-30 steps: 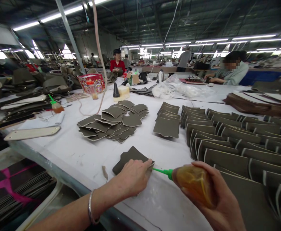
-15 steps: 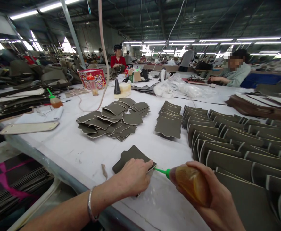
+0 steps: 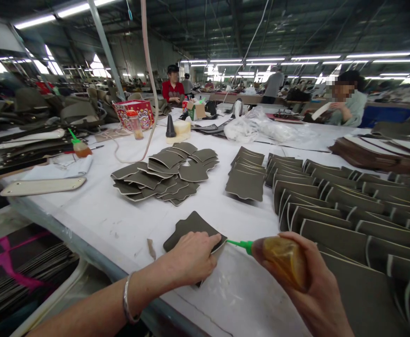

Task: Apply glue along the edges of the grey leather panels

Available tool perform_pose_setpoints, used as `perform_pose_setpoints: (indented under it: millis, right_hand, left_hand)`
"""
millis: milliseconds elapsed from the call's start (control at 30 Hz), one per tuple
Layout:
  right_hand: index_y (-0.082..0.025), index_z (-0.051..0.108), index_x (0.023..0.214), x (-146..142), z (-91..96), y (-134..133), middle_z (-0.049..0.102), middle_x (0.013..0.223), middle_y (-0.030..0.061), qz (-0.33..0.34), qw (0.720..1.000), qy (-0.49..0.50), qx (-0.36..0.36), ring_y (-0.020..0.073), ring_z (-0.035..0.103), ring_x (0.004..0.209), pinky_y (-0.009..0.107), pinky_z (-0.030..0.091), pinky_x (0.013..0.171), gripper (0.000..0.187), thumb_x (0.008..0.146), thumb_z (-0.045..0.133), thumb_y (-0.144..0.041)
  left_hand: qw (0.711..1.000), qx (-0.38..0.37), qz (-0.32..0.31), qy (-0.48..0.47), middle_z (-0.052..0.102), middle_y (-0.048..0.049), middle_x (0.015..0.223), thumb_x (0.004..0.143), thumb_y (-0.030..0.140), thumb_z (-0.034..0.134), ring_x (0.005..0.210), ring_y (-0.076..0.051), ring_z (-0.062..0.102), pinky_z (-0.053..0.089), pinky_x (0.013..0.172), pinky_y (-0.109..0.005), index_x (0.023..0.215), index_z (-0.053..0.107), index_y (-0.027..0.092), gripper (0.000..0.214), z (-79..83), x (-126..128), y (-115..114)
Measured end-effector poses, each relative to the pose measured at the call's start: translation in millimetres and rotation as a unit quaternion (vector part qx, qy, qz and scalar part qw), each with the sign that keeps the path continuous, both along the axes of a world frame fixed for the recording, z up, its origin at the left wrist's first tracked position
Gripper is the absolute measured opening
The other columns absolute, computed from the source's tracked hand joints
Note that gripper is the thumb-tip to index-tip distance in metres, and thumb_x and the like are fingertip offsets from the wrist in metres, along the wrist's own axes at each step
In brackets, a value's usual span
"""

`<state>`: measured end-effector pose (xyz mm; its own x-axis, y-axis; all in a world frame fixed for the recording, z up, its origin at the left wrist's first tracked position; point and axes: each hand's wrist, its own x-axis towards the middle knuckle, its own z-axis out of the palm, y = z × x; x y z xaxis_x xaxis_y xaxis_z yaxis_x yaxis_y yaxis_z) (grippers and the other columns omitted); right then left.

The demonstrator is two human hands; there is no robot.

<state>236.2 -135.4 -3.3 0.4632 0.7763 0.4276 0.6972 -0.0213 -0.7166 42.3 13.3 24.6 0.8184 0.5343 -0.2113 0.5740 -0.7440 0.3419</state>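
My left hand (image 3: pixel 190 256) presses down on a dark olive leather piece (image 3: pixel 187 227) lying near the front of the white table (image 3: pixel 99 210), fingers curled over its right edge. My right hand (image 3: pixel 313 285) is wrapped round a squeeze bottle of amber glue (image 3: pixel 280 260). The bottle's green nozzle (image 3: pixel 239 244) touches the piece's right edge, right beside my left fingertips. A silver bangle sits on my left wrist.
A loose heap of olive pieces (image 3: pixel 166 175) lies in the middle of the table, a small stack (image 3: pixel 245 178) to its right, and rows of overlapped pieces (image 3: pixel 348 206) fill the right side. Another glue bottle (image 3: pixel 80 147) stands at left. Seated workers (image 3: pixel 347 100) are behind.
The view has shifted slightly. The nozzle stays at the piece's right edge, and both hands keep their hold almost unmoved.
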Motion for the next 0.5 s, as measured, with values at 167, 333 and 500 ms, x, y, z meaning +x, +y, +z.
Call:
perform_pose_setpoints:
  millis: [167, 333, 500]
  right_hand:
    - [-0.029, 0.054, 0.117, 1.9, -3.3, 0.0, 0.061, 0.105, 0.0012, 0.037, 0.999, -0.001, 0.000, 0.0193, 0.064, 0.079, 0.025, 0.052, 0.066, 0.043, 0.081, 0.072, -0.045]
    - [-0.029, 0.053, 0.118, -5.6, 1.5, 1.3, 0.059, 0.107, 0.0004, -0.018, 0.998, 0.061, -0.014, 0.0204, 0.061, 0.085, 0.028, 0.048, 0.074, 0.045, 0.082, 0.070, -0.049]
    - [-0.029, 0.054, 0.118, -6.4, -0.7, -2.0, 0.060, 0.106, -0.0008, -0.003, 0.996, 0.081, -0.036, 0.0193, 0.061, 0.084, 0.025, 0.048, 0.074, 0.043, 0.083, 0.068, -0.051]
  left_hand:
    - [1.000, -0.003, 0.000, 0.003, 0.071, -0.0102, 0.103, 0.078, 0.018, 0.041, 0.094, -0.032, 0.068, 0.053, 0.080, -0.044, 0.130, 0.058, 0.024, 0.055, 1.2, -0.9, -0.1]
    - [1.000, -0.003, 0.003, 0.005, 0.070, -0.0105, 0.110, 0.080, 0.019, 0.041, 0.098, -0.032, 0.067, 0.052, 0.083, -0.045, 0.131, 0.057, 0.023, 0.054, 0.9, -1.7, -2.0]
    - [1.000, -0.006, 0.008, 0.006, 0.070, -0.0104, 0.108, 0.080, 0.019, 0.042, 0.097, -0.032, 0.067, 0.053, 0.083, -0.046, 0.131, 0.057, 0.023, 0.053, 1.5, -2.9, -3.4]
